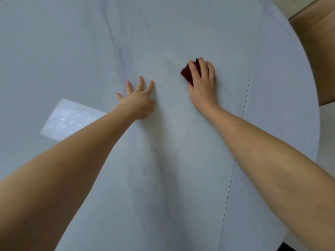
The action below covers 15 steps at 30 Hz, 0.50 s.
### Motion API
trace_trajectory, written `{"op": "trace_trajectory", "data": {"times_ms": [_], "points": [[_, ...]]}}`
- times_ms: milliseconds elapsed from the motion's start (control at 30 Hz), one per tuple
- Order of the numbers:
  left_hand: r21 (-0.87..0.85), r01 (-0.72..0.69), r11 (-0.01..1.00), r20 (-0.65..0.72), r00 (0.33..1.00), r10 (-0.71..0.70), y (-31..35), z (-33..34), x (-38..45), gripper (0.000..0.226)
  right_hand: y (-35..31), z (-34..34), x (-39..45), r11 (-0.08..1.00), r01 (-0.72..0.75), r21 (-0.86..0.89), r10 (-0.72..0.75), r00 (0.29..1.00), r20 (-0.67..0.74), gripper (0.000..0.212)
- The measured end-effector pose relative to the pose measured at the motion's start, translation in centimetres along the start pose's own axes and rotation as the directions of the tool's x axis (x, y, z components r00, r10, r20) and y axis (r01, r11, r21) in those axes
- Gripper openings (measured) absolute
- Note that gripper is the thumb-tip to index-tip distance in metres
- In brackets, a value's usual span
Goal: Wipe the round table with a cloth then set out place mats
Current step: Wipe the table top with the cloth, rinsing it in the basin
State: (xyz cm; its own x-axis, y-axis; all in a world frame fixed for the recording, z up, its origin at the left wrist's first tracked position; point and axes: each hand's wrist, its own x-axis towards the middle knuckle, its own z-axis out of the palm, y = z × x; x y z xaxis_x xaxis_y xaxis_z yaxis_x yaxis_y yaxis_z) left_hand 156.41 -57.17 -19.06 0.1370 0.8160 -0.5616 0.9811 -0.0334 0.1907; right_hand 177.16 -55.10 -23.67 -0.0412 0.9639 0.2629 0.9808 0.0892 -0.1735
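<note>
Cloth [186,73] on table [72,51], apparently right of centre, under right hand [202,82].

Arms: I see both bare to the frame edge, no sleeves.
Left hand [138,102]: I note no ring, watch or glove.
Right hand [203,82]: same, nothing worn.
</note>
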Motion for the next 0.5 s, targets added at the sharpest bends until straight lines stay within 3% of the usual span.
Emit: {"op": "trace_trajectory", "data": {"times_ms": [67, 100, 167, 233, 267, 300, 333, 400, 467, 500], "points": [[-0.008, -0.012, 1.0, 0.001, 1.0, 0.012, -0.4, 0.1, 0.3, 0.062, -1.8, 0.9, 2.7, 0.981, -0.193, 0.015, 0.191, 0.979, 0.073, 0.054], [-0.01, -0.017, 1.0, -0.005, 1.0, 0.017, -0.6, 0.2, 0.5, 0.062, -2.9, 1.0, 3.0, 0.989, -0.141, 0.052, 0.136, 0.986, 0.097, 0.055], [-0.025, -0.049, 0.998, -0.006, 0.999, 0.049, -0.9, -0.3, 0.6, 0.062, -4.0, 1.5, 1.3, 0.963, 0.199, 0.182, -0.224, 0.966, 0.132, 0.058], [-0.009, -0.097, 0.995, -0.013, 0.995, 0.097, -1.6, -1.3, 0.8, 0.062, -3.5, 1.2, -0.9, 0.811, 0.534, 0.238, -0.579, 0.792, 0.195, 0.063], [0.012, -0.085, 0.996, -0.01, 0.996, 0.085, -2.1, -1.7, 0.8, 0.062, -2.8, 1.0, -0.7, 0.751, 0.617, 0.234, -0.66, 0.713, 0.239, 0.065], [0.03, -0.046, 0.998, 0.0, 0.999, 0.046, -2.7, -1.8, 0.8, 0.063, -2.4, 0.8, 0.1, 0.739, 0.642, 0.204, -0.673, 0.689, 0.267, 0.065], [0.041, 0.003, 0.999, 0.021, 1.0, -0.004, -3.3, -1.7, 0.6, 0.065, -2.4, 0.8, 1.2, 0.79, 0.592, 0.159, -0.611, 0.743, 0.275, 0.064], [0.034, 0.059, 0.998, 0.044, 0.997, -0.06, -4.5, -1.2, 0.3, 0.069, -3.7, 1.1, 4.0, 0.959, 0.283, 0.032, -0.281, 0.924, 0.259, 0.061], [-0.009, 0.058, 0.998, 0.034, 0.998, -0.057, -4.8, -0.4, -0.1, 0.068, -6.3, 1.8, 5.2, 0.999, -0.016, -0.031, 0.022, 0.978, 0.205, 0.063], [-0.026, 0.056, 0.998, 0.018, 0.998, -0.055, -4.7, -0.1, -0.1, 0.067, -7.5, 2.1, 5.1, 1.0, -0.023, 0.003, 0.022, 0.983, 0.183, 0.063]]}}
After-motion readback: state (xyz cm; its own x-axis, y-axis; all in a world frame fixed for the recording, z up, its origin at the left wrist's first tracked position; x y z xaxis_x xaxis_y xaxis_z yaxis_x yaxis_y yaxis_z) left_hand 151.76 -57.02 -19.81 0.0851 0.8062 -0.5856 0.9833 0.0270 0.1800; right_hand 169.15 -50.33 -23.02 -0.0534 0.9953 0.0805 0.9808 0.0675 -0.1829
